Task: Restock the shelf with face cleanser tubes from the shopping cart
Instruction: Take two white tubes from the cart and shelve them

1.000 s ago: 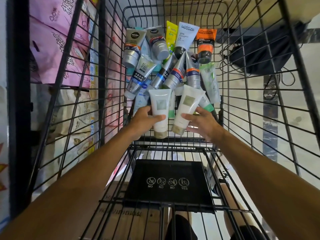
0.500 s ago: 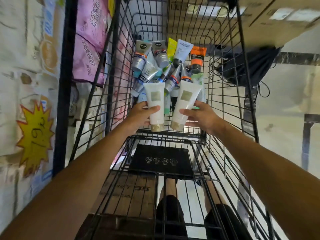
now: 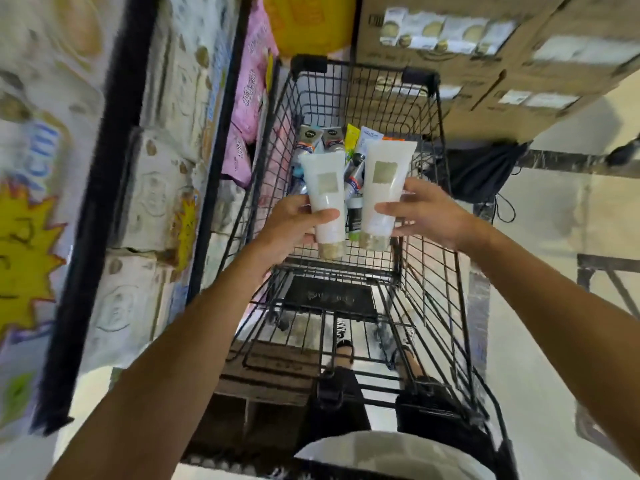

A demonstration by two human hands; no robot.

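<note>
Left hand (image 3: 289, 225): you grasp one white tube (image 3: 325, 199), cap down, above the cart (image 3: 440, 188).
Right hand (image 3: 424, 211): you grasp the second white tube (image 3: 382, 194) beside it.
Done: two tubes lifted out.
Left: neither shelved; a pile of tubes (image 3: 349, 147) waits in the cart.

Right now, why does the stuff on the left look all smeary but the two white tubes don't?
Head view: the packages and yellow price star at the left edge are streaked with motion blur, likely from the camera turning; the white tubes in the left hand and right hand are fairly sharp; the wide lens bends the cart wires.
</note>
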